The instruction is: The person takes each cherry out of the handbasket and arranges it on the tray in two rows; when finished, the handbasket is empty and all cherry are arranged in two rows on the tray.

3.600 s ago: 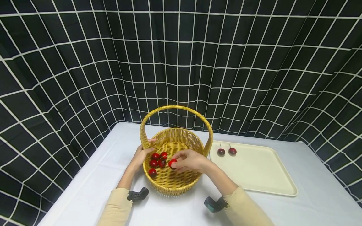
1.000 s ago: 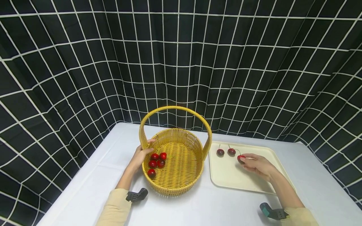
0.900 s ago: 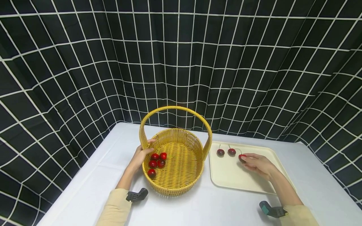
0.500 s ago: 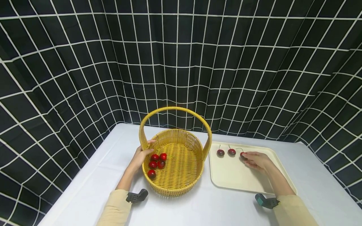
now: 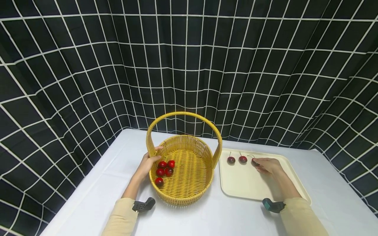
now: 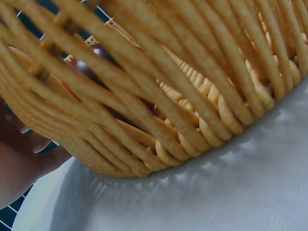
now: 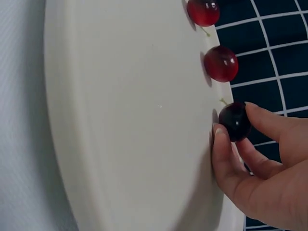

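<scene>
My right hand (image 5: 271,166) pinches a dark red cherry (image 7: 235,121) between thumb and fingers, low over the cream tray (image 5: 248,183). The held cherry's thin stem points away to the left in the head view. Left of it, two more cherries stand in a row on the tray, a middle cherry (image 5: 242,159) and an outer cherry (image 5: 231,160), stems pointing back. My left hand (image 5: 146,164) grips the left side of the yellow wicker basket (image 5: 184,199) by the handle's foot, thumb over the rim. Several red cherries (image 5: 160,172) lie in the basket's left part.
The basket's tall arched handle (image 5: 184,113) rises over its opening. Basket and tray stand side by side on a white tablecloth (image 5: 97,196). Behind the table hangs a black curtain (image 5: 189,75) with a white grid. Each wrist carries a dark camera mount (image 5: 273,205).
My right hand has carried a cherry out of the basket to the tray. During the last second it shifted slightly right and back, lining up with the other two. The left hand stays put.
</scene>
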The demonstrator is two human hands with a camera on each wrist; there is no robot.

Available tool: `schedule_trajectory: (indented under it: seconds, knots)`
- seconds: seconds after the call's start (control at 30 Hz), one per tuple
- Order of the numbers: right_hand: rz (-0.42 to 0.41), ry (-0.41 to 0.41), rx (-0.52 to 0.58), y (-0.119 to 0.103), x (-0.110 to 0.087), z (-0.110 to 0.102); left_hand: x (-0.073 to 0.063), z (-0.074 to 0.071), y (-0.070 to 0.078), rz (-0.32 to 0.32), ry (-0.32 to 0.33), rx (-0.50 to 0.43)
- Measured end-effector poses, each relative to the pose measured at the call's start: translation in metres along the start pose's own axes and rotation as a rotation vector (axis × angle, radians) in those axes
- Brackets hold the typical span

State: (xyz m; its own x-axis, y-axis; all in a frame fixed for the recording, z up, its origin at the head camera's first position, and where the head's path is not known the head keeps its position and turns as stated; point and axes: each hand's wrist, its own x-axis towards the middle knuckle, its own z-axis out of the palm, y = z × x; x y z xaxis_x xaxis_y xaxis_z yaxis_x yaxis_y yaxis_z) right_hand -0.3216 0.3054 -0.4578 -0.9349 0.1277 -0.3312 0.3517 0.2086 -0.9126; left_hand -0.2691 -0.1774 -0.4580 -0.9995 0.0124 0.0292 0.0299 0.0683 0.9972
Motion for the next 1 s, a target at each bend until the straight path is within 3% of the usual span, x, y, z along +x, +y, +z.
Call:
schedule_trajectory:
  seconds: [1.0]
  knots:
    - [-0.005,0.042,-0.044,-0.0017,-0.0045,-0.0004,0.0008,0.0009,-0.0025,0.015,0.013,-0.015]
